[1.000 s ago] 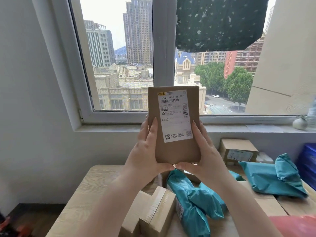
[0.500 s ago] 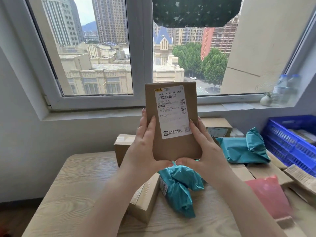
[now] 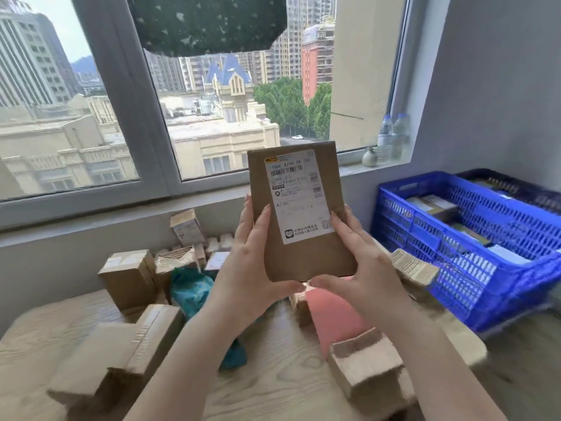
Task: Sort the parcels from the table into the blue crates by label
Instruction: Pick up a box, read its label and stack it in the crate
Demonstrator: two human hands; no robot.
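Held upright above the desk, parcel: flat brown carton, likely light and stiff; best gripped by its lower edges. Left hand and right hand clasp those edges, thumbs beneath. Label reads "A730". Crate at right.

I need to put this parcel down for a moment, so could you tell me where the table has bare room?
The table is bare at its near left corner, left of the long cardboard box, and in a strip between the teal bag and the pink mailer. The back, under the window sill, is crowded with small boxes; the blue crate blocks the right.
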